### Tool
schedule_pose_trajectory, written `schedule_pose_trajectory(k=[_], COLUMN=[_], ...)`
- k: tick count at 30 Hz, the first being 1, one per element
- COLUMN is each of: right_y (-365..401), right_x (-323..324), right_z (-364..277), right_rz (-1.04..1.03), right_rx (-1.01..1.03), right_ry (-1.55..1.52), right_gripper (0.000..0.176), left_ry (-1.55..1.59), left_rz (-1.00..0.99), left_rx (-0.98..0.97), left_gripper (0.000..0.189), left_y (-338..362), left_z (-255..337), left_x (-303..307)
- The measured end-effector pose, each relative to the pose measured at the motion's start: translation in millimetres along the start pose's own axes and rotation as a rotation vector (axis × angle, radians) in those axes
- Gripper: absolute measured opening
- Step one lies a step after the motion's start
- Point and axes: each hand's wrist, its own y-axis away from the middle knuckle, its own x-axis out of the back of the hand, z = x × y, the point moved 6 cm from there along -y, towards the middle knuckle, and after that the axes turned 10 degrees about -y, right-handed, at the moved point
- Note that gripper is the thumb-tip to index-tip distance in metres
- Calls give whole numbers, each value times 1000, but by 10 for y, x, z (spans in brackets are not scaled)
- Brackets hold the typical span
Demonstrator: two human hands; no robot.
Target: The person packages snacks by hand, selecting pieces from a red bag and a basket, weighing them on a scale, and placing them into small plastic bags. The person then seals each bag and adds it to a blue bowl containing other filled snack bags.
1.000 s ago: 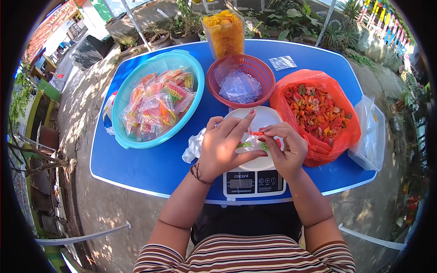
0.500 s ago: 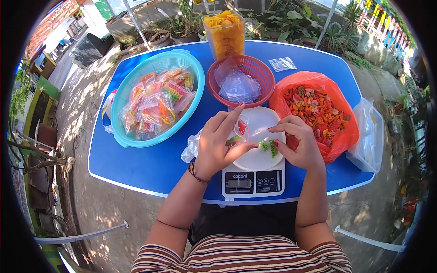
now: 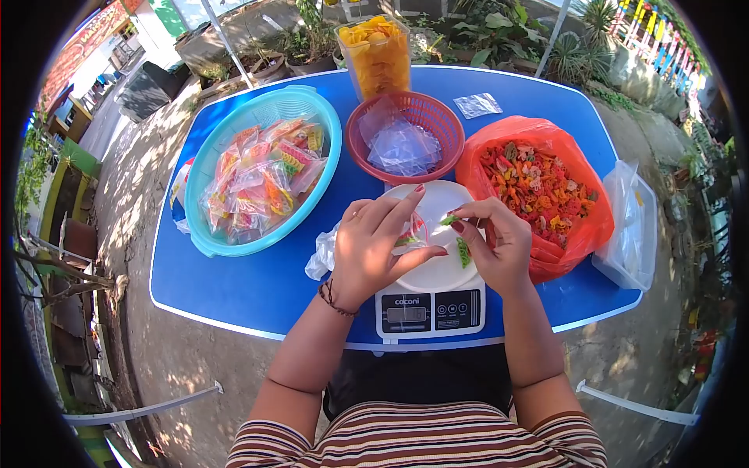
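Note:
My left hand [image 3: 373,248] holds a small clear plastic bag [image 3: 419,232] with its thumb and fingers around it; red and green bits show inside, partly hidden by the hand. My right hand [image 3: 502,240] pinches a small green ridged snack piece [image 3: 449,220] between thumb and forefinger, just right of the bag. Both hands are over the white round plate [image 3: 431,277] of a kitchen scale [image 3: 431,313]. Another green ridged piece [image 3: 463,251] lies on the plate beside my right thumb. The figures on the scale's display are hard to read.
A turquoise basin [image 3: 334,148] of filled packets stands left. Behind the scale are a red basket [image 3: 454,132] of clear bags and a tub of yellow chips [image 3: 378,58]. To the right are a red plastic bag [image 3: 573,246] of colourful snack pieces and a clear container [image 3: 630,234].
My right hand has picked up one green piece from the plate and moved it up and left toward the small bag. My left hand stays around the bag. The view has shifted slightly.

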Motion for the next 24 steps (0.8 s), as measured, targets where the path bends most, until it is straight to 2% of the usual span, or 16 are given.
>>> schedule_pose_trajectory(k=[3,6,9,12,15,18,24], right_y=[52,33,51,66,82,88,124], right_x=[-50,-169,-227,-210,-217,-170,-201], right_z=[-18,-187,-248,-111,66,28,135], right_rz=[47,-52,-31,-26,-17,-16,52], right_rx=[72,352,352,265,71,124,-8], right_ry=[-145,105,143,-14,-250,-132,-400], right_gripper=[19,17,17,15,13,11,11], left_ry=[20,77,129,192,230,245,213], left_rz=[-35,-56,-57,-106,-106,-120,-113], left_rx=[-12,-28,-24,24,5,-1,-12], left_gripper=[78,76,75,75,76,76,76], left_y=[-1,15,36,45,39,44,18], left_z=[34,55,43,34,44,65,93], left_x=[21,-8,-54,-64,-66,-71,-42])
